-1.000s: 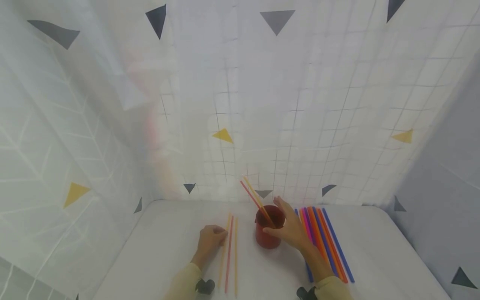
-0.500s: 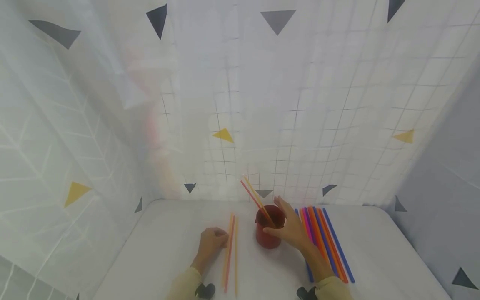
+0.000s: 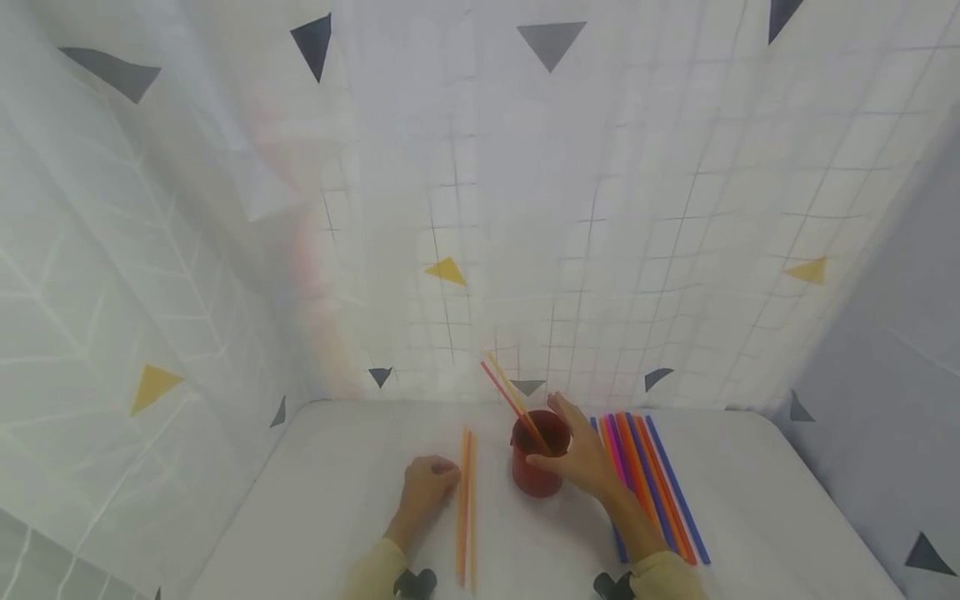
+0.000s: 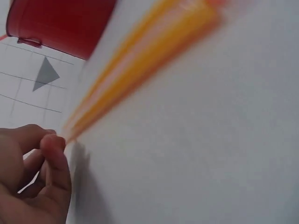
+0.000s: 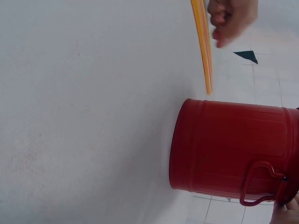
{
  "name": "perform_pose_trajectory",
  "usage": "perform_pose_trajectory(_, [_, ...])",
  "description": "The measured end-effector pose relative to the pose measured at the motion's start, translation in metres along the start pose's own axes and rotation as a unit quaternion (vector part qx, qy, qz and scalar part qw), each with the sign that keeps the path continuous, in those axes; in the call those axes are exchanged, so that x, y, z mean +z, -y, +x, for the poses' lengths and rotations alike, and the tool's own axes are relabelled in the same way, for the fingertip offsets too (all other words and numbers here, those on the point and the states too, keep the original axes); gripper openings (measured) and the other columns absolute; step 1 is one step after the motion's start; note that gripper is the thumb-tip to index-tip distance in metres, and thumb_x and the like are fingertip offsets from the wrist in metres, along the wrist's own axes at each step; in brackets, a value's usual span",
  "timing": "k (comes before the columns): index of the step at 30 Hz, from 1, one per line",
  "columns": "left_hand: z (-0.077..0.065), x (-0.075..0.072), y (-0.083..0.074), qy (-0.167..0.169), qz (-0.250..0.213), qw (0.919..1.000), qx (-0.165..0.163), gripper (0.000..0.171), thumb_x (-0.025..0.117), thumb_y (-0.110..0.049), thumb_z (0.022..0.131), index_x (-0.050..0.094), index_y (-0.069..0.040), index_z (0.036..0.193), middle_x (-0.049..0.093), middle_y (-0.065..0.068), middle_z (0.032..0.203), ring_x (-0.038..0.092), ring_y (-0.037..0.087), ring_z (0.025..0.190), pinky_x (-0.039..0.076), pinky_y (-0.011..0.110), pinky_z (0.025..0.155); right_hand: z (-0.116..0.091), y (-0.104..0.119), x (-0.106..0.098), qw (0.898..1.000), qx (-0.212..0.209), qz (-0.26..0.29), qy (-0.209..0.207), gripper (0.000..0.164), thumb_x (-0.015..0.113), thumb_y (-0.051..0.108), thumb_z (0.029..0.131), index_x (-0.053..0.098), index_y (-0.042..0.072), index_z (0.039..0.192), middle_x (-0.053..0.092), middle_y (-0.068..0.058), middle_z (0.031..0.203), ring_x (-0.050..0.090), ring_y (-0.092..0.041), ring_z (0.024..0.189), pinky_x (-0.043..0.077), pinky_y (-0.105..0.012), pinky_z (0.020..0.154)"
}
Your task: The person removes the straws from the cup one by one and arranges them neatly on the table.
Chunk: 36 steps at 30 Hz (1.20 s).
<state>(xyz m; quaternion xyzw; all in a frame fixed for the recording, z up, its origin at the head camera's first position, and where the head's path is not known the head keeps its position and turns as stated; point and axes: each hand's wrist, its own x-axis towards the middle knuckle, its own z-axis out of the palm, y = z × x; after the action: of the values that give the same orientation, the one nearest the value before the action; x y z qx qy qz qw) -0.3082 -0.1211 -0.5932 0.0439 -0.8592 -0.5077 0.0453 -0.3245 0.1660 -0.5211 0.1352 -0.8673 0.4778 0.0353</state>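
Note:
A small red metal pail [image 3: 534, 477] with a wire side handle [image 5: 247, 186] stands upright on the white table. A red straw [image 3: 492, 377] and a yellow straw [image 3: 503, 377] lean out of its mouth toward the left. My right hand [image 3: 588, 462] grips the pail from the right, thumb on the near side and fingers around the far rim. Left of the pail, two yellow straws and a red one lie in a narrow bunch [image 4: 135, 70]. Beside their left edge is my left hand [image 3: 427, 483], thumb and index fingertips together; no straw shows between them.
Right of the pail, under my right forearm, several blue, orange, pink and purple straws [image 3: 660, 483] lie in a row. A white patterned curtain [image 3: 600, 208] hangs behind the table [image 3: 765, 500] and at its sides.
My left hand has shifted slightly right. The leftmost yellow straw and the red straw have slid right, closer to the other yellow one. My right hand and the pail have stayed put.

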Motion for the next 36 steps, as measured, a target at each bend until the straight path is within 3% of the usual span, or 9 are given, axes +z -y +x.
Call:
perform_pose_trajectory(5, [0.012, 0.007, -0.016, -0.02, -0.036, 0.9987, 0.03, 0.012, 0.073, -0.019, 0.086, 0.073, -0.008, 0.092, 0.069, -0.001, 0.076, 0.063, 0.012, 0.063, 0.053, 0.027, 0.058, -0.003, 0.002, 0.0, 1.0, 0.008, 0.006, 0.002, 0.111, 0.086, 0.055, 0.064, 0.022, 0.036, 0.153, 0.033, 0.008, 0.155, 0.028, -0.021, 0.143, 0.036, -0.06, 0.104])
perform_pose_trajectory(8, [0.016, 0.01, -0.033, -0.013, -0.085, 0.9951, 0.048, 0.016, 0.072, -0.018, 0.088, 0.073, -0.006, 0.098, 0.071, 0.003, 0.083, 0.067, 0.015, 0.068, 0.057, 0.028, 0.063, -0.003, 0.001, 0.0, 1.0, 0.006, 0.003, 0.005, 0.11, 0.086, 0.054, 0.065, 0.022, 0.035, 0.153, 0.032, 0.008, 0.155, 0.027, -0.021, 0.144, 0.035, -0.06, 0.104])
perform_pose_trajectory(15, [0.025, 0.023, -0.067, 0.014, -0.21, 0.9753, 0.066, 0.023, 0.073, -0.016, 0.087, 0.07, -0.001, 0.104, 0.072, 0.01, 0.092, 0.071, 0.021, 0.078, 0.058, 0.03, 0.073, -0.003, -0.001, 0.0, 1.0, 0.001, -0.002, 0.005, 0.11, 0.086, 0.053, 0.066, 0.022, 0.035, 0.153, 0.032, 0.008, 0.155, 0.027, -0.021, 0.144, 0.034, -0.061, 0.105])
perform_pose_trajectory(19, [0.026, 0.031, -0.084, 0.005, -0.205, 0.9763, 0.07, 0.024, 0.074, -0.015, 0.086, 0.07, -0.001, 0.105, 0.072, 0.008, 0.093, 0.071, 0.019, 0.081, 0.058, 0.03, 0.074, -0.004, 0.0, 0.0, 1.0, 0.0, 0.003, 0.002, 0.11, 0.086, 0.051, 0.066, 0.022, 0.035, 0.153, 0.033, 0.008, 0.155, 0.028, -0.022, 0.143, 0.034, -0.061, 0.105])
perform_pose_trajectory(25, [0.024, 0.035, -0.104, -0.023, -0.16, 0.9837, 0.078, 0.021, 0.075, -0.016, 0.085, 0.072, -0.007, 0.105, 0.073, 0.003, 0.094, 0.07, 0.016, 0.081, 0.057, 0.032, 0.076, -0.005, 0.002, -0.001, 1.0, 0.004, 0.001, 0.003, 0.112, 0.086, 0.053, 0.065, 0.019, 0.039, 0.153, 0.03, 0.011, 0.155, 0.027, -0.021, 0.143, 0.033, -0.061, 0.105])
perform_pose_trajectory(31, [0.027, 0.042, -0.112, -0.033, -0.16, 0.9847, 0.062, 0.021, 0.075, -0.02, 0.085, 0.072, -0.011, 0.104, 0.073, -0.002, 0.094, 0.07, 0.012, 0.082, 0.056, 0.033, 0.079, -0.006, 0.003, -0.002, 1.0, 0.005, -0.003, 0.002, 0.112, 0.086, 0.054, 0.064, 0.017, 0.043, 0.152, 0.028, 0.015, 0.155, 0.026, -0.019, 0.144, 0.033, -0.061, 0.105])
perform_pose_trajectory(36, [0.028, 0.047, -0.114, -0.04, -0.175, 0.9819, 0.06, 0.019, 0.076, -0.024, 0.084, 0.073, -0.014, 0.099, 0.073, -0.001, 0.093, 0.07, 0.013, 0.081, 0.056, 0.034, 0.079, -0.005, 0.002, -0.002, 1.0, 0.001, 0.001, 0.003, 0.112, 0.085, 0.055, 0.064, 0.019, 0.04, 0.153, 0.029, 0.012, 0.155, 0.027, -0.02, 0.144, 0.034, -0.061, 0.105])
